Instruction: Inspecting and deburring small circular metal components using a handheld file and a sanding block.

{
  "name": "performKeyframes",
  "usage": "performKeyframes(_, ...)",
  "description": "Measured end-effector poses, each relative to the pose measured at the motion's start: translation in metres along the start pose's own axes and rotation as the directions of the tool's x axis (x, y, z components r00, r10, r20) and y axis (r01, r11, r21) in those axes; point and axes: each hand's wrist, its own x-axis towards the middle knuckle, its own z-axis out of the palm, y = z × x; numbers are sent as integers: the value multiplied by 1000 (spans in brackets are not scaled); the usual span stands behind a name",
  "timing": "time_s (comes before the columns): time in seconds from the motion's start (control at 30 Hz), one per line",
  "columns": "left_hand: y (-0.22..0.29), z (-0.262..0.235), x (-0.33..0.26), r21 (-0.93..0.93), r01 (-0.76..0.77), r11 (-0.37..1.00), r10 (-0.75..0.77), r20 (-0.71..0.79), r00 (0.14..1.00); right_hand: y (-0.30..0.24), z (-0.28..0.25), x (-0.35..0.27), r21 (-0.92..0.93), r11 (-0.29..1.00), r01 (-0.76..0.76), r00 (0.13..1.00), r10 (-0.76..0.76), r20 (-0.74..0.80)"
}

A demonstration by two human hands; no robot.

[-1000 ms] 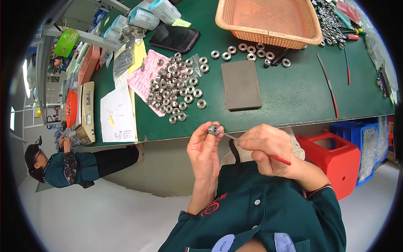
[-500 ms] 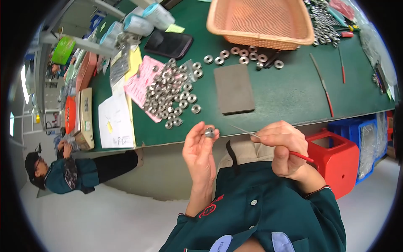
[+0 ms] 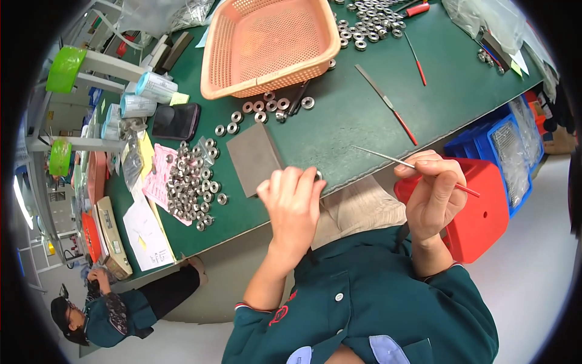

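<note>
My left hand (image 3: 292, 209) is over the near table edge beside the grey-brown block (image 3: 253, 159), its back turned up and its fingers curled. A small metal ring (image 3: 318, 175) shows at its fingertips, mostly hidden by the fingers. To the right, my right hand (image 3: 435, 191) pinches a thin needle file (image 3: 379, 154) with a red handle. The file's tip points left over the table, apart from the ring. Many similar steel rings (image 3: 193, 185) are heaped left of the block on pink paper.
An orange mesh basket (image 3: 212, 73) stands at the back, with loose rings before it and more at the back right. A red-handled flat file (image 3: 388, 102) lies on the right. A phone (image 3: 176, 121) is at left; a red stool (image 3: 485, 212) and blue crates (image 3: 515, 158) stand right. A co-worker (image 3: 121, 312) is at far left.
My left hand has turned over from palm up to back up, with the ring still at its fingertips. The right hand, with the file, has shifted right. The view has swung to the right.
</note>
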Motion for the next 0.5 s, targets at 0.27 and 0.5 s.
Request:
performKeyframes(0.27, 1, -11, -6, 76, 4, 997, -1, -39, 999, 11, -1, 6, 41, 999, -23, 999, 22, 42)
performKeyframes(0.5, -11, -51, -4, -910, 259, 326, -482, 76, 873, 31, 13, 2, 70, 975, -213, 977, 211, 26)
